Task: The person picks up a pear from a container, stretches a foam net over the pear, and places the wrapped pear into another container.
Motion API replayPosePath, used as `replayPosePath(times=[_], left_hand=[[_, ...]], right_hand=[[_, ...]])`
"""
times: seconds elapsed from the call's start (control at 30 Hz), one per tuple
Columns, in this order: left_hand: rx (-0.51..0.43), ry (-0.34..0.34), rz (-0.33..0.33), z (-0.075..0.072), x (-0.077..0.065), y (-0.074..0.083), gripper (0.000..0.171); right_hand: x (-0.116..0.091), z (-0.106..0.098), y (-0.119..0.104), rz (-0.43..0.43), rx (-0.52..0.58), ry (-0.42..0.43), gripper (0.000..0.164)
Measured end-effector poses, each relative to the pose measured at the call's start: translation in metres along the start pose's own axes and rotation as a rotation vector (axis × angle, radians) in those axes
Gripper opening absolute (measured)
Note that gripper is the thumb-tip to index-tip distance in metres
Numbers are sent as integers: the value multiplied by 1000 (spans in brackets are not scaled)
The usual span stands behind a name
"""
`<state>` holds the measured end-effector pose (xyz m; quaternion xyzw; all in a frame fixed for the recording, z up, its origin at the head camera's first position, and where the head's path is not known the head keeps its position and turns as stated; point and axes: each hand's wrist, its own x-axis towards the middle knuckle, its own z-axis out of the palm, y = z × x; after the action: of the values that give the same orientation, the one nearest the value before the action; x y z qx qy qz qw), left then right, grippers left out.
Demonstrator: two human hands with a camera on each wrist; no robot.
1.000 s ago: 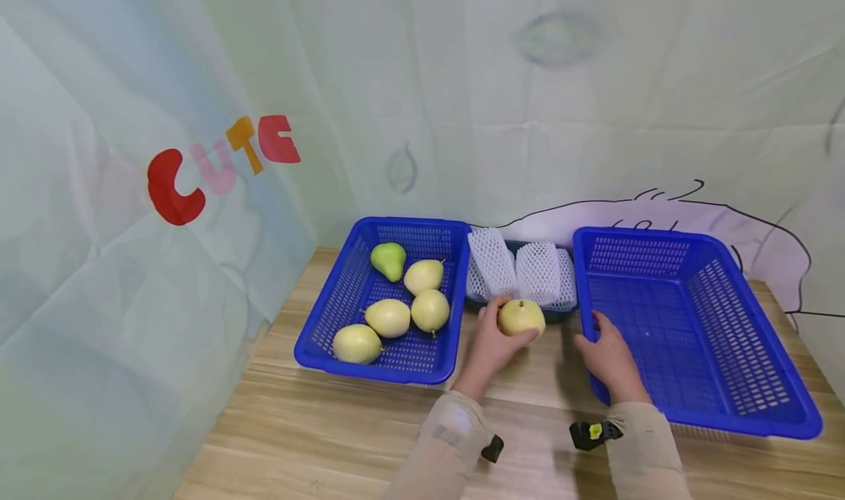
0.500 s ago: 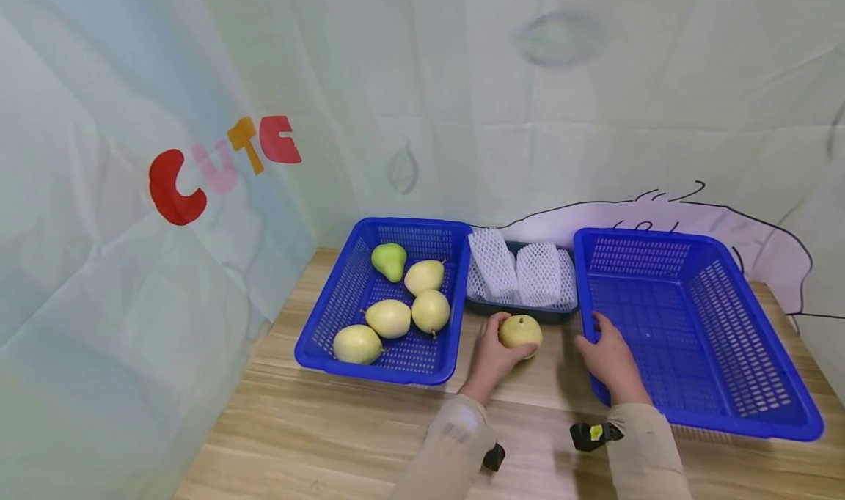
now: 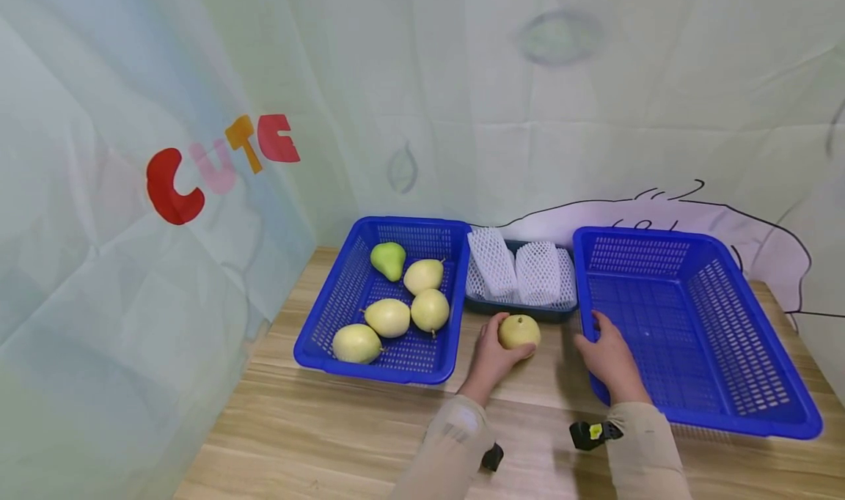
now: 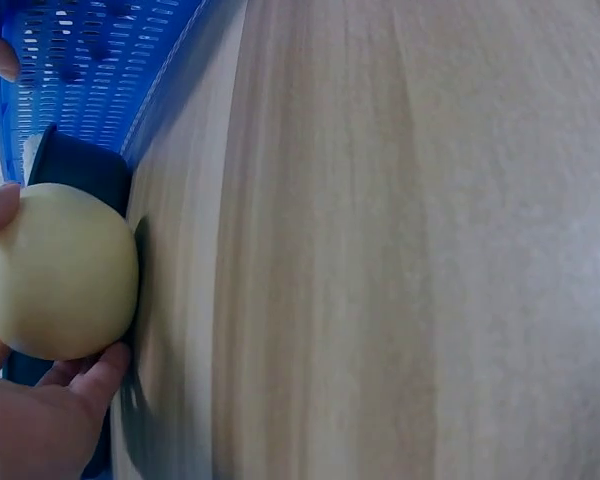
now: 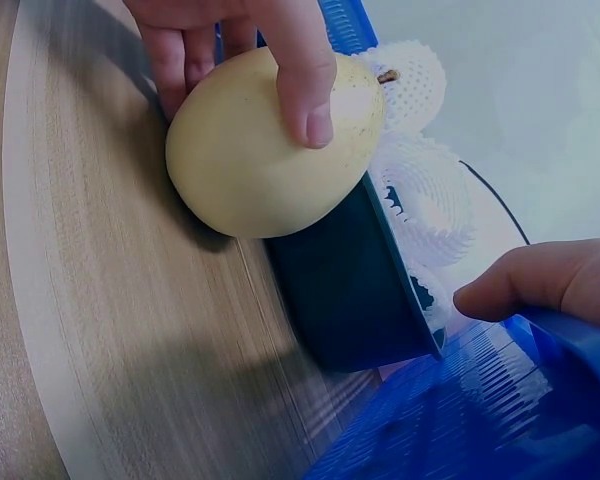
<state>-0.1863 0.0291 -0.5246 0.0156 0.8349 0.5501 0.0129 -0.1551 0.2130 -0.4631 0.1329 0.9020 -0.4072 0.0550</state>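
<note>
My left hand [image 3: 491, 357] grips a pale yellow pear [image 3: 520, 331], thumb on the near side and fingers round its far side. The pear [image 5: 265, 150] sits low at the tabletop, close in front of a dark green tray [image 5: 345, 285], its stem on top in the head view. My right hand [image 3: 612, 361] holds the left rim of the right blue basket [image 3: 660, 324], with fingers over the inner side and thumb outside. White foam net sleeves [image 3: 538, 273] fill the tray [image 3: 508, 310] between the two baskets.
At left stands another blue basket [image 3: 409, 374], with a green pear [image 3: 388, 260] and several yellow pears [image 3: 387, 317] inside. Behind everything hangs a printed cloth backdrop [image 3: 429, 119]. Wood-grain tabletop [image 3: 317, 427] shows in front of the baskets.
My left hand has drawn the pear a little toward me, down from the tray's front edge, then stayed nearly still. My right hand has kept its place on the basket rim.
</note>
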Motion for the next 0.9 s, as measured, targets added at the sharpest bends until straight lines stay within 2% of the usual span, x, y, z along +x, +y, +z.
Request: replayPosePath(times=[0.23,0.53,0.63,0.73,0.8,0.9], left_hand=[[20,-49,6,-3,-2,4,75],[27,-53,2,-6,-3,5,74],[27,-53,-9,-7,-3,5,76],[52,-64,-18,-9,-3,7,81],[84,-82,-27,-11,-5,10,86],[147,-111,-44,-20,-9,21,91]], right_hand=[[0,0,-1,7,-4,1,68],[0,-1,-3,6,-6,-12,69],[-1,-2,-7,-1,-12,-23,74],[0,-7,-21,-20,-15,-3,84],[4,-13,-36,-64,-33,26,89],[19,-19,-61,-149,-88,52,86]])
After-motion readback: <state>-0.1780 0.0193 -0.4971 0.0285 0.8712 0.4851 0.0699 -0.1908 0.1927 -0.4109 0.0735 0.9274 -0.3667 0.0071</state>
